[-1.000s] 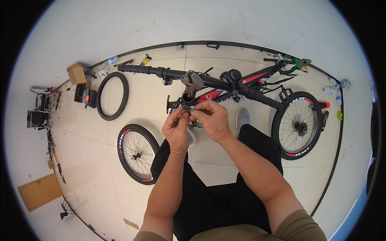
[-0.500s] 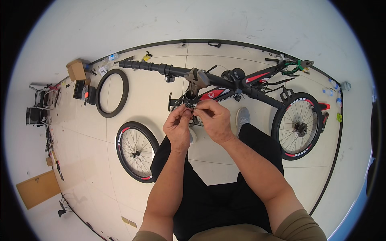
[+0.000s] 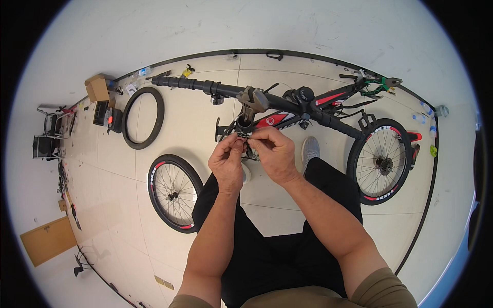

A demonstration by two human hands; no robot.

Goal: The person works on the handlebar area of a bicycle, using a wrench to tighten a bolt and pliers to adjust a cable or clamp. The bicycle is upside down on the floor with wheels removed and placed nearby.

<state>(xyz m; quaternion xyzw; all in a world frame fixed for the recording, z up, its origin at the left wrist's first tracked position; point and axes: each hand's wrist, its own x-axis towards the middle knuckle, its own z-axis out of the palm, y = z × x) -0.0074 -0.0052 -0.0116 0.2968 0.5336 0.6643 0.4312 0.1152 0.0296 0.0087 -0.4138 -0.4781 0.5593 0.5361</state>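
Both hands meet at the near end of a bicycle's handlebar stem (image 3: 252, 101), where a dark ring-like clamp (image 3: 244, 123) with small metal pieces faces me. My left hand (image 3: 227, 163) is closed, thumb and fingertips pinched at the clamp's lower left edge. From the other side my right hand (image 3: 274, 155) pinches with thumb and forefinger close beside it. Whatever small part sits between the fingertips is hidden. The black handlebar (image 3: 281, 104) runs across beyond my hands, joined to the stem. Behind it lies the black and red bicycle frame (image 3: 328, 97).
A loose wheel (image 3: 174, 194) lies left of my knee, with a bare tyre (image 3: 143, 118) farther off. The rear wheel (image 3: 381, 161) is at the right. Green-handled pliers (image 3: 379, 86) lie far right. An open cardboard box (image 3: 96, 89) stands far left.
Hardly anything differs. Both hands keep their pinch at the clamp, and the stem and handlebar stay in place with only a tiny shift of the view.
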